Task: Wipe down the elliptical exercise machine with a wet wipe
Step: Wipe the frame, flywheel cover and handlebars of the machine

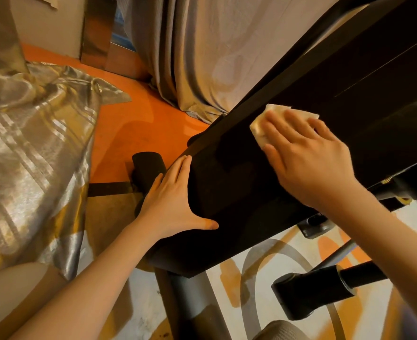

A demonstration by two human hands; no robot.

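An orange floor (129, 123) with pale, patterned patches is seen below, bounded by a grey curtain (197, 57) at the back and a shiny silver-gold cloth (31, 143) heaped at the left. Across the middle and right of the view the black housing of the elliptical machine (288, 99) is laid out as a long, dark panel, its long axis running from lower left, near the person, to upper right, away from them; grey frame tubes and a black end cap (313, 293) are seen beneath it. The wet wipe (261, 128) is pressed flat against this panel under the right hand (308, 155), whose fingers are spread and straight, so the grip is apart, bearing down on the wipe rather than pinched round it; the cloth's corners are visible beyond the fingertips. The left hand (170, 202) is laid against the panel's near-left edge, fingers straight along the side and thumb out across the face, again apart and steadying rather than clasping. The unwiped length is judged to lie mostly up and to the right of the wipe, along the panel's long axis, with a shorter stretch back towards the left hand. The right hand is nearer that run, so strokes along the axis are best made by it while the left braces the housing.
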